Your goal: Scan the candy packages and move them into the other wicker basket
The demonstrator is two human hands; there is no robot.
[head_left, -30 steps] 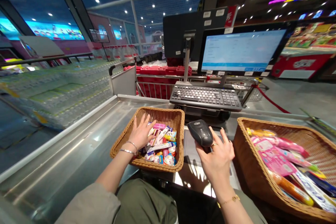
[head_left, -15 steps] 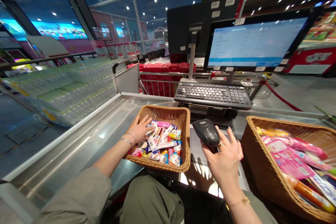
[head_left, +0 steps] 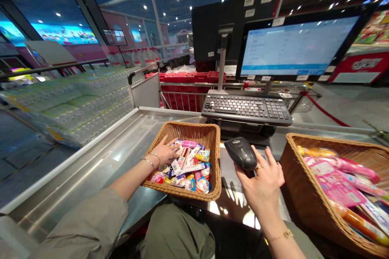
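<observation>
In my right hand (head_left: 263,180) is a black barcode scanner (head_left: 241,153), its handle wrapped by my fingers and its head turned toward the wicker basket (head_left: 218,162) in front of me. That basket holds a jumble of small wrapped sweets (head_left: 190,166), among them round blue-and-white candies (head_left: 203,185), a yellow packet (head_left: 203,155) and a pink packet (head_left: 189,144). My left hand (head_left: 164,151) reaches over the basket's left rim with fingers spread, resting on or just over the sweets. I cannot tell whether its fingertips press on any one packet.
A second wicker basket (head_left: 299,182) with long toy-like packets (head_left: 337,182) stands at the right. Behind the counter (head_left: 121,145) are a keyboard (head_left: 246,107), a lit monitor (head_left: 298,48) and a cart with red crates (head_left: 182,95). Stacked bottled drinks (head_left: 75,101) stand at the left.
My left hand has barely shifted over the sweets. The scanner in my right hand has moved very slightly to the right. Otherwise the view differs only by a small camera movement.
</observation>
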